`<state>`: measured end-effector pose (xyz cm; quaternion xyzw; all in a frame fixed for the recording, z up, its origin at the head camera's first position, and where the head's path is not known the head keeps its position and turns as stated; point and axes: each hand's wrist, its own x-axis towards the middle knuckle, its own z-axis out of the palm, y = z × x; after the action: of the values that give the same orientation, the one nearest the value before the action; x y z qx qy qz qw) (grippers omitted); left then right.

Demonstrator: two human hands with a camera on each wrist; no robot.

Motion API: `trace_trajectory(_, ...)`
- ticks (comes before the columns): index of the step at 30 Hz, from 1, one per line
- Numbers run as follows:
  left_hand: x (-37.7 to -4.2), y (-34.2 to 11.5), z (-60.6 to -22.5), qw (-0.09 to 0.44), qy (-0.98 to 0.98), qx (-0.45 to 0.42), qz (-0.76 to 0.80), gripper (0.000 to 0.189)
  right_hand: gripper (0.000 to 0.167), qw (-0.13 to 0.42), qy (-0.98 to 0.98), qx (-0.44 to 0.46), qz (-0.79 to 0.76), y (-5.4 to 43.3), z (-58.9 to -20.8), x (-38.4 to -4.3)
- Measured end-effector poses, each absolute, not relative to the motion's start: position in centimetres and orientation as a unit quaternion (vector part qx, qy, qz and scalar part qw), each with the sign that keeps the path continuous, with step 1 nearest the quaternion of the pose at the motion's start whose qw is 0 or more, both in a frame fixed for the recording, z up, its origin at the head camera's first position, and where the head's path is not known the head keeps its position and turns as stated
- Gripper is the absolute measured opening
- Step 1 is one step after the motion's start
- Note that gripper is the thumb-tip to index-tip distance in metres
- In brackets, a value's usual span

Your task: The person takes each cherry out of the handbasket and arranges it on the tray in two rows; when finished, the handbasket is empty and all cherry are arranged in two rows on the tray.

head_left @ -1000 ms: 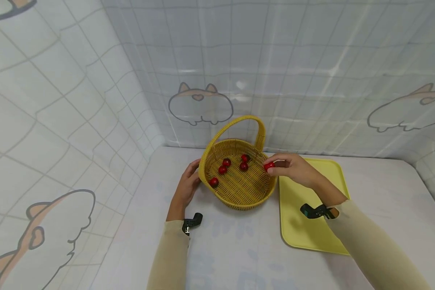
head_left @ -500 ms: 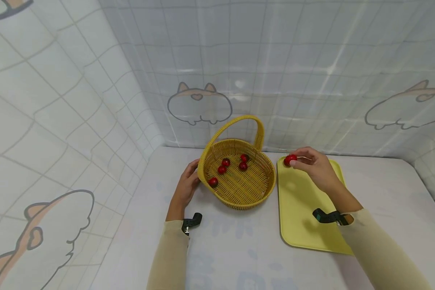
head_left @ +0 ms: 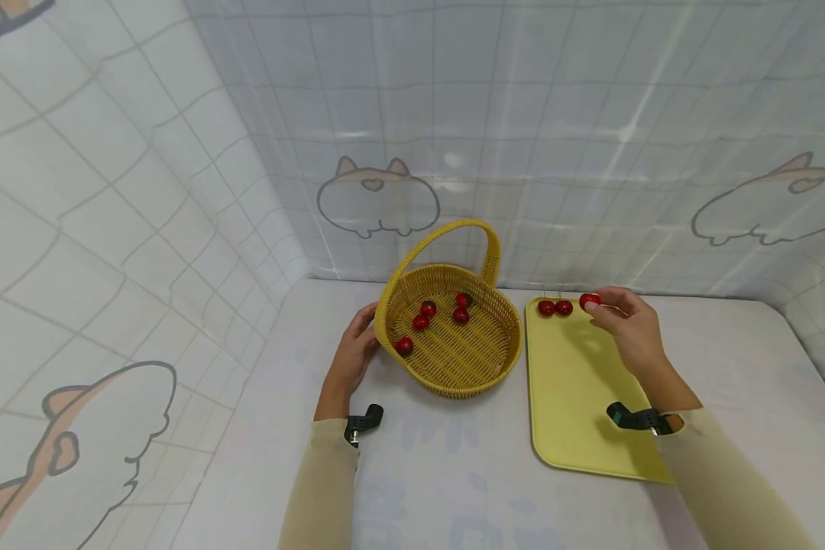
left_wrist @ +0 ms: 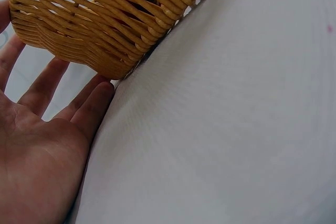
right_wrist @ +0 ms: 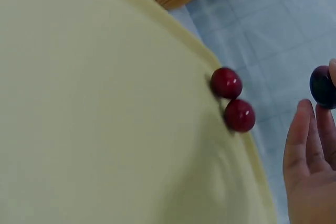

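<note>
My right hand (head_left: 629,325) pinches a red cherry (head_left: 589,302) over the far edge of the yellow tray (head_left: 577,397). In the right wrist view, the held cherry (right_wrist: 321,85) looks dark at the frame's right edge, beside my fingers (right_wrist: 297,135). Two more cherries (head_left: 554,308) lie side by side in the tray's far left corner, stems toward the back. My left hand (head_left: 354,351) rests against the left side of the yellow woven basket (head_left: 467,359). Extended fingers (left_wrist: 44,85) touch its wall in the left wrist view. Several cherries (head_left: 421,322) lie inside the basket.
The basket's tall handle (head_left: 426,243) arches over its left and back. Behind the white table (head_left: 426,473) hangs a tile-patterned curtain (head_left: 557,153), close to the tray's far edge. Another patterned curtain (head_left: 144,229) stands on the left.
My right hand has carried the cherry from above the basket's right side rightward along the tray's far edge. The two cherries in the corner now show fully. My left hand has stayed put.
</note>
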<state>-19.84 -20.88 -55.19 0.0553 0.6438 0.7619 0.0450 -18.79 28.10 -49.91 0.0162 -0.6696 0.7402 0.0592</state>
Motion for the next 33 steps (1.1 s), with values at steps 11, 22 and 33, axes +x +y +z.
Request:
trace_trajectory(11, -19.8, -20.8, -55.0, 0.045, 0.641, 0.052, 0.765, 0.047, 0.022, 0.046, -0.632, -0.051, 0.772, 29.4, -51.9, -19.8)
trace_trajectory(22, -19.9, -20.8, -55.0, 0.049, 0.639, 0.052, 0.766, 0.048, 0.031, 0.03, -0.663, -0.103, 0.741, 29.1, -51.5, -20.2)
trace_trajectory(33, -19.8, -20.9, -54.8, 0.049, 0.645, 0.054, 0.76, 0.048, 0.039, 0.044, -0.733, -0.15, 0.662, 28.9, -53.2, -21.4)
